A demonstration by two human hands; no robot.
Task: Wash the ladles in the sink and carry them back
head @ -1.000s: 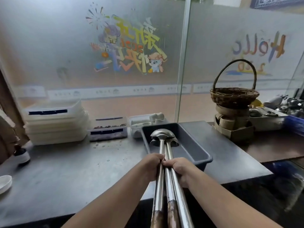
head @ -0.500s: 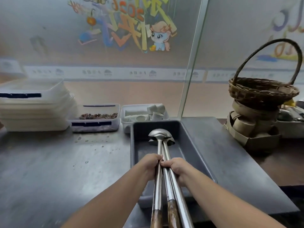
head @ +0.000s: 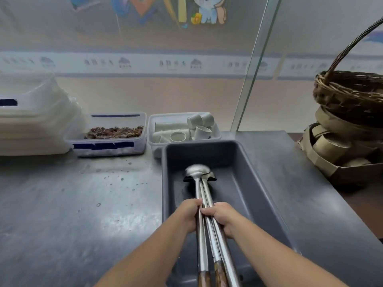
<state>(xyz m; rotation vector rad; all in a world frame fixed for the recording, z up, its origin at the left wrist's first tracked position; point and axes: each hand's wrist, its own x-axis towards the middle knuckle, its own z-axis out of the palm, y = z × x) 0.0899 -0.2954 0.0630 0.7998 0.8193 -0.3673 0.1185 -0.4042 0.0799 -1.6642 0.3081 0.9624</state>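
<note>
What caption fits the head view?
Both hands grip long-handled steel ladles over a grey plastic bin.

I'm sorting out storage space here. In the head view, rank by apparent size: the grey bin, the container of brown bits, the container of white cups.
1. grey bin, clearly largest, though it is also nearest the camera.
2-3. container of brown bits and container of white cups: these look alike in size; I can't rank them.

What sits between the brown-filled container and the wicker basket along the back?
The head view shows a clear tub of white cups, then a glass divider edge.
</note>
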